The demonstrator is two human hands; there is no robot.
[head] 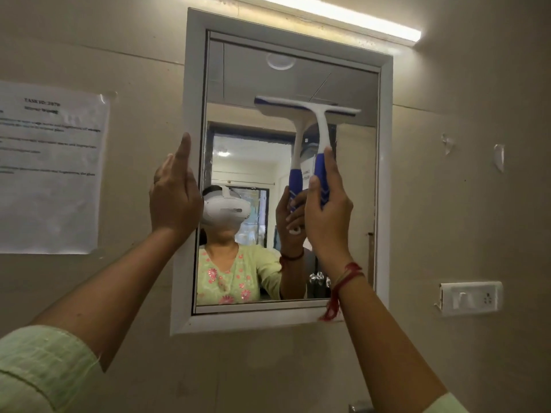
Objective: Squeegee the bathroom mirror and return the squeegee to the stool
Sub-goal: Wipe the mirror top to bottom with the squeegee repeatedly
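A white-framed mirror (384, 180) hangs on the beige wall. My right hand (326, 216) grips the blue handle of a white and blue squeegee (316, 114). Its blade lies flat against the glass in the upper right part of the mirror, and its reflection shows just behind it. My left hand (174, 195) rests on the mirror's left frame edge with the fingers pointing up, holding nothing loose. The stool is out of view.
A printed paper sheet (50, 168) is taped to the wall left of the mirror. A tube light (343, 16) glows above the mirror. A white switch plate (471, 298) sits on the wall to the lower right. Tape scraps (498, 158) stick right of the mirror.
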